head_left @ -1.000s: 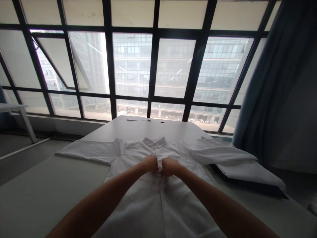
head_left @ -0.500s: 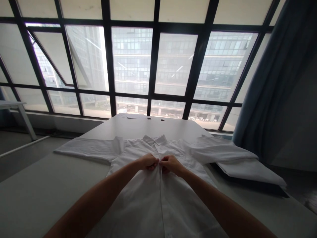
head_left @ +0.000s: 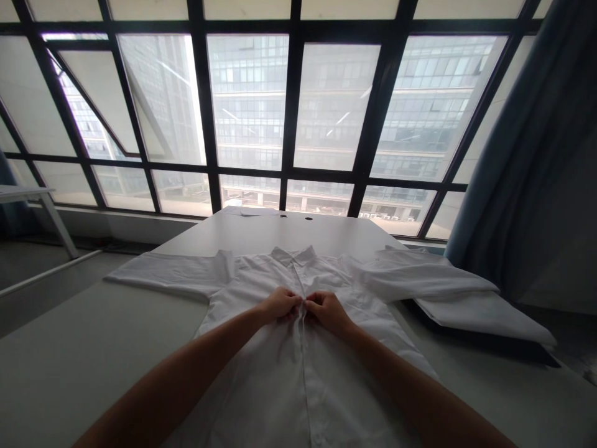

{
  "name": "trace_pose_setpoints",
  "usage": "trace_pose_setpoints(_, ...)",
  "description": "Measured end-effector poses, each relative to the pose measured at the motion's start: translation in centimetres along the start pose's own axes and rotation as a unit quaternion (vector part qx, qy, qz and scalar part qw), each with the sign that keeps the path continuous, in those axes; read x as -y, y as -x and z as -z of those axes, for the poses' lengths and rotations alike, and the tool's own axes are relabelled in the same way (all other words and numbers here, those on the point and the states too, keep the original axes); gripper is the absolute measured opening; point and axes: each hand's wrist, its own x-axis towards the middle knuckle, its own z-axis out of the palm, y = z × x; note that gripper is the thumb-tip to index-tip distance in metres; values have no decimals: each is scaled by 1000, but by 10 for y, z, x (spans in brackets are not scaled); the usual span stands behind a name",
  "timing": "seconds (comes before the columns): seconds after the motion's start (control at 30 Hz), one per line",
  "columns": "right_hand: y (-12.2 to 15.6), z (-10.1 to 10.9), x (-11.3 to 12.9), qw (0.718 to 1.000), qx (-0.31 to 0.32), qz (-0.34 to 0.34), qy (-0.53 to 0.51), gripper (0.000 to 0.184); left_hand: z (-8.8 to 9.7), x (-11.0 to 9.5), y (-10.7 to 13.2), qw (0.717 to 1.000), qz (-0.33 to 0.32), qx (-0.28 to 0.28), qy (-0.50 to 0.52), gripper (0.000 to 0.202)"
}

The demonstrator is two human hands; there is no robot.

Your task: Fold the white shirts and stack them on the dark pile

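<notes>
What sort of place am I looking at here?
Probably an office or workroom: big black-framed windows, a long curtain, and a plain white table with a shirt laid out on it.

left hand pinching | right hand pinching (fingertips close together) | arms extended forward

Obscured, cropped and unclear items, head view.
Your left hand and right hand cover the stretch of white shirt pinched between them, so any button there cannot be confirmed. The bottom edge cuts off your forearms and the shirt's lower part. The folded white cloth hides most of the dark object beneath it. The left edge crops the side table; the curtain leaves frame at upper right. Pale shapes outside are too small to identify.
</notes>
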Motion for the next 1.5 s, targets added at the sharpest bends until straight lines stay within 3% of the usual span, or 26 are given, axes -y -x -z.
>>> trace_pose_setpoints(0.27,0,2,10,993,45,-77,-76,7,-4,-2,2,999,-10,-36,-24,33)
trace_pose_setpoints(0.6,-3,-5,9,997,20,-72,-38,11,-4,2,-1,999,0,-33,1,30)
trace_pose_setpoints(0.87,-7,-8,-2,1000,4,-11,12,12,-4,2,0,999,-8,-32,-1,30)
trace_pose_setpoints(1.0,-5,-5,6,998,37,-43,5,8,-2,4,-3,1000,-2,-28,-6,31)
trace_pose_setpoints(1.1,-4,-3,12,996,52,-70,0,15,1,6,-6,1000,-18,-16,-17,26)
trace_pose_setpoints(1.2,-6,-3,15,994,57,-95,5,23,4,7,-8,993,-60,-25,-96,17)
trace_pose_setpoints(1.3,-6,-3,16,991,65,-109,37,23,8,10,-8,954,-135,-85,-255,15)
trace_pose_setpoints(1.4,-1,-3,15,985,5,-31,168,18,13,16,-8,874,-201,-152,-415,22)
trace_pose_setpoints(1.5,10,-1,14,923,-76,96,365,18,17,24,-7,819,-218,-117,-517,40)
